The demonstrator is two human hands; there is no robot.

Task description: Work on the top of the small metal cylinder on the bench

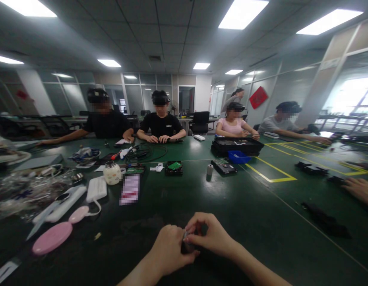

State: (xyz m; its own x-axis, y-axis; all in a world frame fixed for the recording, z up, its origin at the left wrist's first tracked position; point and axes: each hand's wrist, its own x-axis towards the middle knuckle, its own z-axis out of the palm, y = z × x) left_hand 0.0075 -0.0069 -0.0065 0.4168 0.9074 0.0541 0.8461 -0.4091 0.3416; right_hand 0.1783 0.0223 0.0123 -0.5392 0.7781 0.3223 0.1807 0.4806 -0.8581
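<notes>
My left hand (169, 250) is closed around a small greyish piece (186, 236), mostly hidden by the fingers. Thumb and fingers of my right hand (209, 234) pinch at the top of that same piece. Both hands meet just above the near side of the green table (136, 238). Farther out stands a small metallic cylinder (209, 171). Beside it lies a hard drive (224, 166), and to the left is a dark drive with a green circuit board (173, 167).
To the left are a pink oval item (53, 238), a white power bank (96, 189), a mug (112, 173) and plastic bags (29, 194). A blue tray (238, 157) sits by a black case (237, 146). Several people work opposite; another person's hand (359, 188) rests at right.
</notes>
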